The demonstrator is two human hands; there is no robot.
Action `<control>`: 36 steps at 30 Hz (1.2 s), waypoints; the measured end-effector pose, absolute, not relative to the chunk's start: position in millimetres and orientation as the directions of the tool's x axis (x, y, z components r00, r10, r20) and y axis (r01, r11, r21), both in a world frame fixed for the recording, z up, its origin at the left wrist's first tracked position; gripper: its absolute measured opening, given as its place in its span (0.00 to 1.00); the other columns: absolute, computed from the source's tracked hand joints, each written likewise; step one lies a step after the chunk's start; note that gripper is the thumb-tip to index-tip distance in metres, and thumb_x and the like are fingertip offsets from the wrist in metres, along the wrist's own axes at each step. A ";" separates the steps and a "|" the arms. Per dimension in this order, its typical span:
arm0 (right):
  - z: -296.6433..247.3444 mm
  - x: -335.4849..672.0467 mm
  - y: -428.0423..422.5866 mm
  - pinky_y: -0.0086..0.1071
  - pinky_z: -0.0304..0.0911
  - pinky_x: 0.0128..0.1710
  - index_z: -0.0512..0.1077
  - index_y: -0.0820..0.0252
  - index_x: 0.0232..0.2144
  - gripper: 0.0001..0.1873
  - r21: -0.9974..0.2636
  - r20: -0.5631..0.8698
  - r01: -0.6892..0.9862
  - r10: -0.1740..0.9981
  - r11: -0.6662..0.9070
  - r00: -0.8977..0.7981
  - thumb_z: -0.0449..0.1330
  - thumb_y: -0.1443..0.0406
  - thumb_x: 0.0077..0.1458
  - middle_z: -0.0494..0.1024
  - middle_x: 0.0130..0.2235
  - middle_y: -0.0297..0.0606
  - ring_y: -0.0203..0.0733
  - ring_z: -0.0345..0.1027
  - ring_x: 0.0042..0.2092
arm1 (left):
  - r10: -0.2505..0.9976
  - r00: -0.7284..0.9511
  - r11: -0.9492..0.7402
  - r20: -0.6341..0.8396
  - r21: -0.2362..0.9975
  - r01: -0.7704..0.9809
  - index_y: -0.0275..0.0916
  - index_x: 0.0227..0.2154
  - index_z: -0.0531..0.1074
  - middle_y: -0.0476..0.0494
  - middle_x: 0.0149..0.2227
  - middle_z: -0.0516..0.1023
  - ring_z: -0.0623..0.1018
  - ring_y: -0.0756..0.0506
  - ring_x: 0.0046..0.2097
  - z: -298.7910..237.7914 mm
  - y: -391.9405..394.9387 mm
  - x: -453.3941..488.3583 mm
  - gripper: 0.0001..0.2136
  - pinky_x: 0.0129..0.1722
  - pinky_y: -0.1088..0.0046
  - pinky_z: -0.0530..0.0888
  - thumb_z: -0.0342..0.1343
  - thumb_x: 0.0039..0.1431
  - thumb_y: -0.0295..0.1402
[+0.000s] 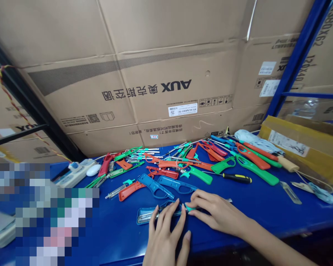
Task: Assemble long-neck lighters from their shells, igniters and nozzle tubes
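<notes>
A blue half-casing of a long-nosed gas lighter [142, 216] lies flat near the table's front edge, with a clear fuel tank [147, 217] inside its handle end. Over its middle, my left hand [166, 234] has its fingers bent down onto the casing, holding it against the table; the thumb is apart. From the right, my right hand [218, 214] pinches a small teal-green part [189, 208] at the casing's trigger area. A metal tip [229, 200] shows beyond my right hand. My fingers hide much of the casing's middle and nose.
Behind lie blue casings [155, 186], red and green casings [201, 174], and several metal tubes [144, 151]. A black-yellow screwdriver [237, 178] is at right, by a clear plastic piece [291, 193]. A power strip [74, 173] stands left; cardboard boxes [144, 122] wall the back.
</notes>
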State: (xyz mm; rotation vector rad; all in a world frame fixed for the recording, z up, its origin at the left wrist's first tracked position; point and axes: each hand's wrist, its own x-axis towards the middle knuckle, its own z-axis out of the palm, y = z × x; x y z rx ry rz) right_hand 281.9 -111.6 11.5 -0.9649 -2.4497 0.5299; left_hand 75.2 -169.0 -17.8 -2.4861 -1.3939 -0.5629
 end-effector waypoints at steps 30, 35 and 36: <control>11.7 290.8 -102.0 0.37 0.61 0.46 0.74 0.52 0.44 0.13 -0.350 0.319 0.574 0.670 0.741 -0.670 0.52 0.61 0.63 0.76 0.38 0.37 0.42 0.68 0.41 | 0.772 0.461 -0.512 0.438 -0.001 0.859 0.42 0.62 0.56 0.40 0.48 0.74 0.73 0.42 0.52 -15.9 -166.3 84.2 0.24 0.55 0.55 0.68 0.47 0.62 0.30; 12.4 292.6 -104.1 0.37 0.61 0.45 0.74 0.53 0.44 0.13 -0.393 0.319 0.581 0.699 0.712 -0.640 0.53 0.60 0.62 0.76 0.39 0.38 0.42 0.67 0.42 | 0.763 0.471 -0.507 0.443 -0.043 0.861 0.42 0.61 0.57 0.41 0.49 0.74 0.73 0.43 0.52 -19.6 -165.6 85.4 0.23 0.55 0.57 0.67 0.45 0.62 0.29; 12.7 293.7 -104.5 0.37 0.61 0.45 0.74 0.53 0.43 0.13 -0.411 0.312 0.580 0.706 0.703 -0.635 0.53 0.59 0.62 0.76 0.39 0.38 0.42 0.67 0.42 | 0.766 0.476 -0.509 0.432 -0.044 0.860 0.43 0.62 0.56 0.42 0.49 0.74 0.72 0.43 0.53 -19.7 -165.7 85.3 0.24 0.56 0.58 0.66 0.45 0.63 0.29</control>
